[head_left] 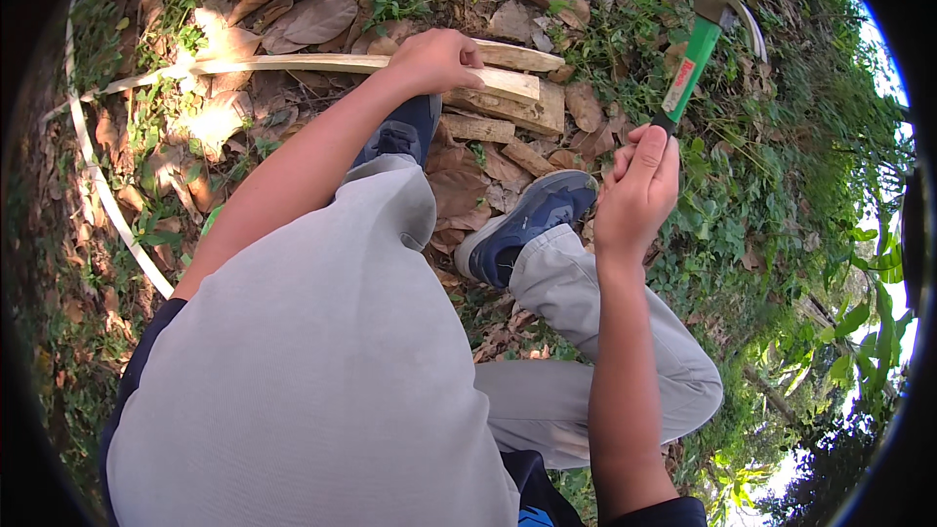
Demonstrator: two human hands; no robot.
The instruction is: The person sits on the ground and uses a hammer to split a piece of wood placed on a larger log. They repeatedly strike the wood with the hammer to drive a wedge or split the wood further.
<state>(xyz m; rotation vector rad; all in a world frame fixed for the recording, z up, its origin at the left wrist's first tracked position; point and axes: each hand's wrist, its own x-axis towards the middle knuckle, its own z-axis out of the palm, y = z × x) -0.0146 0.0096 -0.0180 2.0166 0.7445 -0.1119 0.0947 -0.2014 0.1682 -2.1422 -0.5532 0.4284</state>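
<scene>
My right hand (pixel 639 185) is closed round the dark grip of a claw hammer (pixel 691 68) with a green handle. The hammer is raised, its metal head up at the far right. My left hand (pixel 434 57) is closed on a long pale wooden strip (pixel 293 62), pressing it near its right end on top of other wood. Under and beside that strip lie a short wooden block (pixel 547 109) and another wooden piece (pixel 517 56). The fingertips of my left hand are partly hidden behind the hand. Hammer and wood are apart.
Small wood offcuts (pixel 478 127) lie just nearer than the block. My blue shoe (pixel 537 215) is close to them, and my other shoe (pixel 405 132) sits by the strip. Another pale strip (pixel 107 185) crosses at the left. Dry leaves (pixel 322 20) and green plants (pixel 761 166) cover the ground.
</scene>
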